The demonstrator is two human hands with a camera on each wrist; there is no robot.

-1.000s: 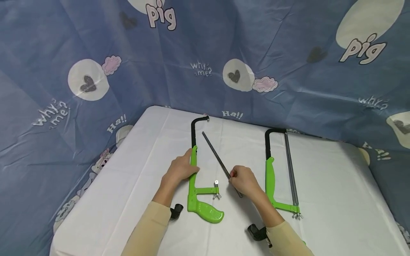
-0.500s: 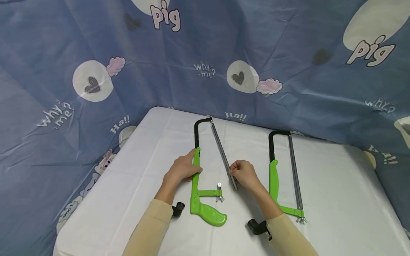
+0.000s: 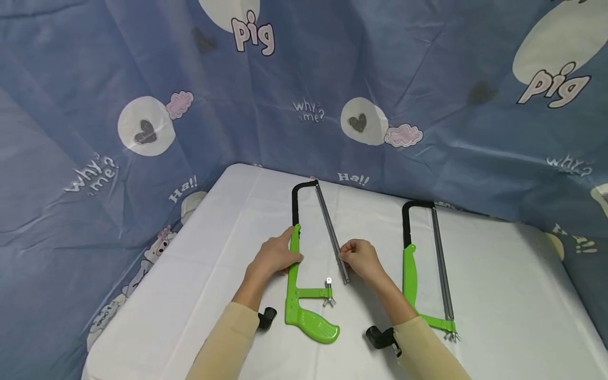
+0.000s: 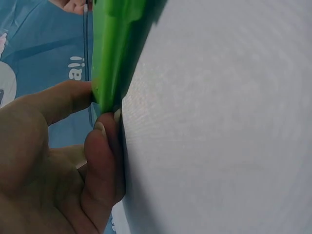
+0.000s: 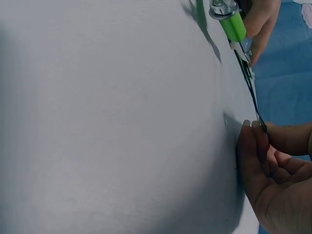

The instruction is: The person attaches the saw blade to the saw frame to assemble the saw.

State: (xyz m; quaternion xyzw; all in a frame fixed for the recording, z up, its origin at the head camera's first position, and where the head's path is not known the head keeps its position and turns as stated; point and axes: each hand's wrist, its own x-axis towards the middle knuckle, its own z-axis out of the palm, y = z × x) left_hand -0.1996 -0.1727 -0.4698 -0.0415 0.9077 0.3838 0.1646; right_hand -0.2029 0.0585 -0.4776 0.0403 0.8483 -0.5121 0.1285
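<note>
A green and black hacksaw frame (image 3: 295,264) lies on the white table (image 3: 214,253) with no blade fixed in it. My left hand (image 3: 275,257) grips its green back bar (image 4: 109,53) between thumb and fingers. My right hand (image 3: 359,258) pinches a loose grey saw blade (image 3: 331,237) near its lower end. The blade's far end sits at the black front tip (image 3: 315,184) of the frame. Its near end lies just right of the wing nut post (image 3: 329,291). In the right wrist view the fingertips (image 5: 253,129) pinch the thin blade (image 5: 249,87).
A second green hacksaw (image 3: 427,264) with its blade fitted lies to the right of my right hand. Blue printed cloth (image 3: 142,132) hangs behind and left of the table. Black wrist camera mounts (image 3: 380,338) sit under both sleeves.
My right hand swung the blade from a slanted lie until its far end met the frame's front tip. The left hand kept its hold on the frame.
</note>
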